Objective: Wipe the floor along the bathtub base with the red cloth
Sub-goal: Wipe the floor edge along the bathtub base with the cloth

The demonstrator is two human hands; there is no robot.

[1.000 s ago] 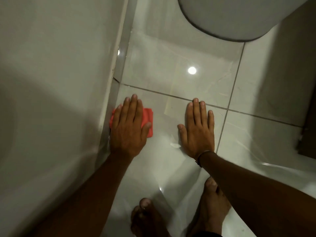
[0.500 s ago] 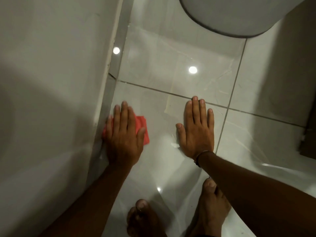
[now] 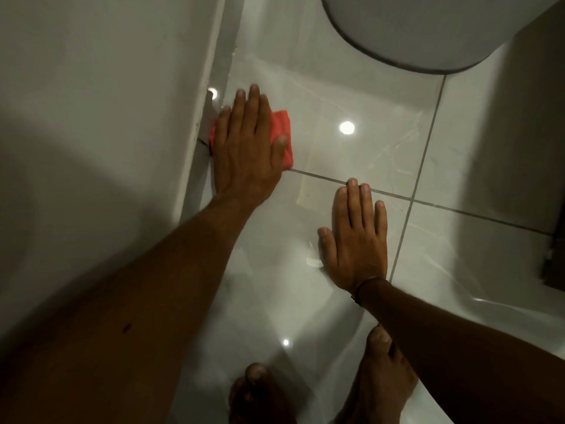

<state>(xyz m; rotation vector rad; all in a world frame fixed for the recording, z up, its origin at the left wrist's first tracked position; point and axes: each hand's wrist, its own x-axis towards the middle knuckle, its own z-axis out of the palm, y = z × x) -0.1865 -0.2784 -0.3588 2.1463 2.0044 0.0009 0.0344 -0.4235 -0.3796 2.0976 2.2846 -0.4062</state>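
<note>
The floor (image 3: 351,96) is glossy white tile cut by thin grey grout lines that meet at about 3 o'clock from the frame's centre, and it mirrors 3 small round ceiling lights. Along the 9 o'clock side runs the white bathtub wall (image 3: 101,102), with its base strip (image 3: 220,65) meeting the tile in a narrow seam. At 1 o'clock the rounded underside of a toilet bowl (image 3: 428,29) hangs over the floor, and a dark edge of some fixture shows at 3 o'clock, too cropped to identify. The left hand (image 3: 247,148) lies flat and open, fingers together and pointing to 12 o'clock, pressing the red cloth (image 3: 282,125) onto the tile; the cloth is touching the bathtub base strip and sticks out from under the hand toward 2 o'clock. The right hand (image 3: 357,243) is also open, palm down on bare tile at about 4 o'clock from the cloth and well apart from it, with a thin band at the wrist. 2 bare feet (image 3: 385,377) stand at 6 o'clock.
</note>
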